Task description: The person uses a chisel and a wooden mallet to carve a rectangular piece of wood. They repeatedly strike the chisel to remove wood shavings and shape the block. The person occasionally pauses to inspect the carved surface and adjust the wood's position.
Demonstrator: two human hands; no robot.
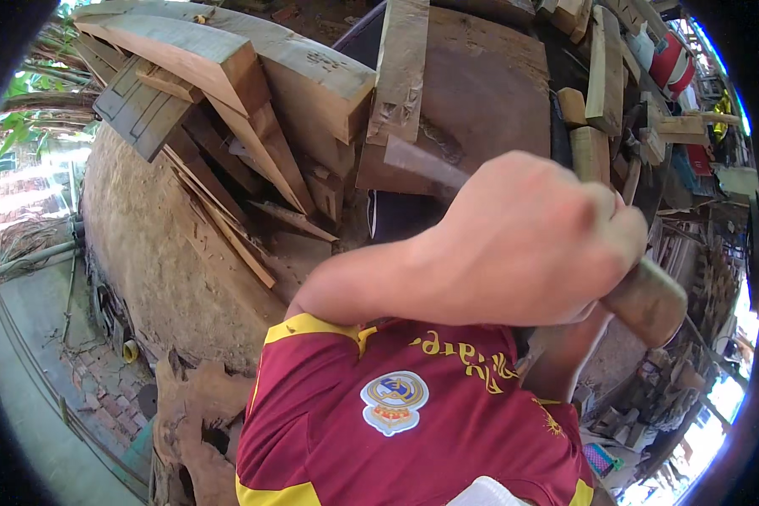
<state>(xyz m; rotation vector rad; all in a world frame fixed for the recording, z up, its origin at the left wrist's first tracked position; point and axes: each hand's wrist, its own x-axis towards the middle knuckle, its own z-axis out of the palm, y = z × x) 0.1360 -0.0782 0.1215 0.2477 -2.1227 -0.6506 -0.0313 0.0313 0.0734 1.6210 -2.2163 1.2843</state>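
Across the left, a broad tan mound of packed earth or sawdust (160,253), sloping down to a brick-paved strip of ground (101,388). Above and partly on the mound, a leaning stack of heavy timber beams (228,76), pale on top with reddish cut ends, and thinner dark boards wedged beneath. Just right of the stack, a wide dark wooden slab (489,93) with a narrower grey plank (401,76) lying along its left edge. Filling the lower middle, a maroon shirt (413,438) with yellow trim and a round crest on the chest.

Reaching from the yellow-edged sleeve across the middle to the right, a bare forearm ending in the left hand (540,236), clenched tight in a fist around a tool (649,299). Tool raised in front of the chest, seen against the slab and beams: rounded wooden handle butt jutting out of the fist to the lower right, blurred grey blade (422,160) showing to the upper left of the knuckles. Below the handle, in shadow, the right forearm (565,363), angled up toward the tool. Right hand hidden behind the fist and handle, so cannot tell whether gripping or loose.

Near the upper right, short pale wood blocks (590,152) standing beside the slab. Farther right, a red-and-white object (670,59) among scattered offcuts. Low on the left, at the foot of the mound, a small yellow cup-like thing (131,350).
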